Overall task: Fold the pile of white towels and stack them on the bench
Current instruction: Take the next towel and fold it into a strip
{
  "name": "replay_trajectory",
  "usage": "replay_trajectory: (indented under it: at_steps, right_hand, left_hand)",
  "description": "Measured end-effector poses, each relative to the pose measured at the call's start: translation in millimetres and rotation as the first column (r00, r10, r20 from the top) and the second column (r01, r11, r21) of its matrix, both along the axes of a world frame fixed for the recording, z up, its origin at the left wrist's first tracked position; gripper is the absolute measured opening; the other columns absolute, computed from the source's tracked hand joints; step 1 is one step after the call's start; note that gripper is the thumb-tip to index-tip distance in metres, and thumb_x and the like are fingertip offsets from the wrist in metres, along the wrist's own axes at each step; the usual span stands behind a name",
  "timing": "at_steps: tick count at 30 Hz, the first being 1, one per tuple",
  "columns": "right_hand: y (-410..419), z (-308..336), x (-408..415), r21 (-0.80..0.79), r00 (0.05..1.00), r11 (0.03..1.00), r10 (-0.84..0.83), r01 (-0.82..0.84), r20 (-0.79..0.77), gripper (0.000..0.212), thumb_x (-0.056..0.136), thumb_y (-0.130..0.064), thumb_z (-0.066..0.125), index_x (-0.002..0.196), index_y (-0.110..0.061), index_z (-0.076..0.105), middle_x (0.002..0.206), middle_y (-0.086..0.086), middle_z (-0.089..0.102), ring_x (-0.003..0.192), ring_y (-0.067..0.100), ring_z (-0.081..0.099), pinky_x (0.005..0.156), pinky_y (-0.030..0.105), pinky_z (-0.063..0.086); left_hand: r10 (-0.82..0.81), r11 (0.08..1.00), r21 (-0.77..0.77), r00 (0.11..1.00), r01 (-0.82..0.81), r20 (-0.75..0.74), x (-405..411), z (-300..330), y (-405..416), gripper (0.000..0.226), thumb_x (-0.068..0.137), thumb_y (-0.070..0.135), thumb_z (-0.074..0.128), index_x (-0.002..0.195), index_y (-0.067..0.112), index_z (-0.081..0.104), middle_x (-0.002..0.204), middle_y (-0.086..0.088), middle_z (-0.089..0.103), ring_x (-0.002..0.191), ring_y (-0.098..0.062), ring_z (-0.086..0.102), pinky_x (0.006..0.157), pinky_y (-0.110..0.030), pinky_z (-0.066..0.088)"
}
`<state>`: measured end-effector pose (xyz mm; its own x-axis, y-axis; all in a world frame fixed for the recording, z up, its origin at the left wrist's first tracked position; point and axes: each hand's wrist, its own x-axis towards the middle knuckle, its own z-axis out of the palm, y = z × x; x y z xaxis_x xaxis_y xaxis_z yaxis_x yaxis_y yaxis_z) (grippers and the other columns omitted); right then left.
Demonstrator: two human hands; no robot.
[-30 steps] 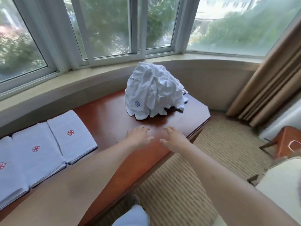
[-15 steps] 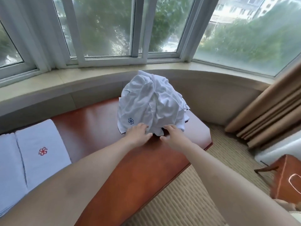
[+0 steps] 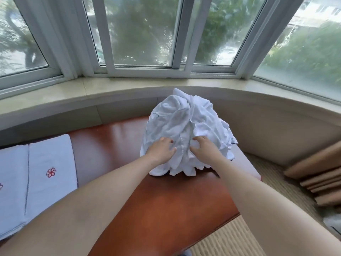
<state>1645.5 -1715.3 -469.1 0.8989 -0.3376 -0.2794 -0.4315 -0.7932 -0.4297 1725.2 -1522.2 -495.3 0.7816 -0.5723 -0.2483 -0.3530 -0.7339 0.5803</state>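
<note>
Crumpled heap of white cotton towels (image 3: 186, 133) standing on the polished red-brown wooden bench (image 3: 156, 202) beneath the bay window (image 3: 144, 34), toward the bench's right end. The left hand (image 3: 162, 151) lies on the heap's near face with fingers spread and lightly bent into the cloth; the right hand (image 3: 205, 149) meets the heap just beside it, fingers likewise pressing into the folds. Whether either hand has closed on a single layer cannot be told, since the fingertips sink among the creases. To the left, well apart from the heap, folded white towels bearing a red flower emblem (image 3: 49, 172) lie flat, side by side on the bench. The step in hand appears to be the drawing of one towel from the heap. For a clean result, each hand would best find a hem or corner of the same towel, not a mid-cloth fold, and lift upward and toward the body so that neighbouring towels slide off and are not dragged along. The bare stretch of bench between heap and folded towels offers a flat surface for spreading and folding. The heap sits near the bench's right edge; a sideways pull might tip towels onto the woven beige carpet (image 3: 230, 239).
</note>
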Motion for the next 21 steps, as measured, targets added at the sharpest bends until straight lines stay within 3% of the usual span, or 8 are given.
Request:
replay_trajectory:
  at_steps: [4,6,8,13,18,21]
  right_hand:
    - [-55.5,1.9,41.4,-0.055,0.996,0.994,0.091,-0.090,0.025,0.053,0.099,-0.040,0.057,0.148,-0.020,0.050,0.157,-0.003,0.042,0.139,0.020,0.046,0.108,0.037,0.043]
    - [-89.1,-0.5,57.5,-0.079,0.993,0.991,0.110,-0.107,0.038,0.049,0.099,-0.035,0.058,0.145,-0.020,0.053,0.154,-0.002,0.045,0.131,0.021,0.053,0.100,0.036,0.047]
    - [-121.3,-5.6,70.2,-0.093,0.995,0.992,0.085,-0.080,0.055,0.048,0.097,-0.027,0.059,0.144,-0.018,0.054,0.149,0.002,0.049,0.123,0.025,0.058,0.092,0.034,0.047]
    - [-175.7,-22.0,89.3,0.014,0.994,0.996,-0.086,0.085,0.060,0.051,0.090,-0.016,0.063,0.139,-0.014,0.048,0.127,0.012,0.054,0.106,0.036,0.062,0.073,0.036,0.045]
    - [-195.3,-35.0,102.2,0.106,0.997,0.992,-0.064,0.067,-0.030,0.034,0.092,-0.027,0.062,0.123,-0.012,0.058,0.106,0.009,0.069,0.102,0.032,0.064,0.085,0.039,0.052]
    - [-198.2,-31.9,105.9,0.151,0.999,0.987,-0.052,0.052,-0.006,0.022,0.089,-0.022,0.060,0.107,-0.012,0.065,0.093,0.006,0.069,0.089,0.028,0.063,0.079,0.038,0.053]
  left_hand:
    - [0.109,0.993,-0.035,0.994,-0.109,-0.010,28.5,3.8,-51.9,0.037,0.100,0.039,0.052,0.130,0.019,0.061,0.141,0.000,0.054,0.121,-0.023,0.058,0.088,-0.036,0.050]
    - [0.190,0.980,-0.059,0.981,-0.192,-0.033,41.1,2.2,-83.8,0.018,0.099,0.037,0.052,0.101,0.021,0.061,0.114,0.001,0.064,0.103,-0.022,0.062,0.083,-0.038,0.051]
    - [0.238,0.969,-0.051,0.969,-0.242,-0.074,47.8,-0.4,-116.7,0.022,0.098,0.035,0.052,0.083,0.019,0.054,0.088,-0.002,0.063,0.088,-0.027,0.062,0.072,-0.039,0.049]
    - [0.386,0.919,-0.013,0.907,-0.393,-0.166,57.0,-6.6,-180.5,0.027,0.092,0.034,0.052,0.082,0.010,0.058,0.083,-0.006,0.065,0.078,-0.025,0.060,0.067,-0.035,0.046]
    - [0.535,0.840,0.017,0.823,-0.542,-0.189,64.3,-10.8,-200.0,0.021,0.093,0.027,0.050,0.073,0.019,0.051,0.073,0.001,0.056,0.070,-0.024,0.055,0.053,-0.030,0.032]
    - [0.557,0.821,-0.019,0.807,-0.571,-0.198,63.1,-3.3,-200.8,0.025,0.091,0.021,0.046,0.066,0.021,0.042,0.071,0.002,0.051,0.066,-0.022,0.048,0.052,-0.029,0.029]
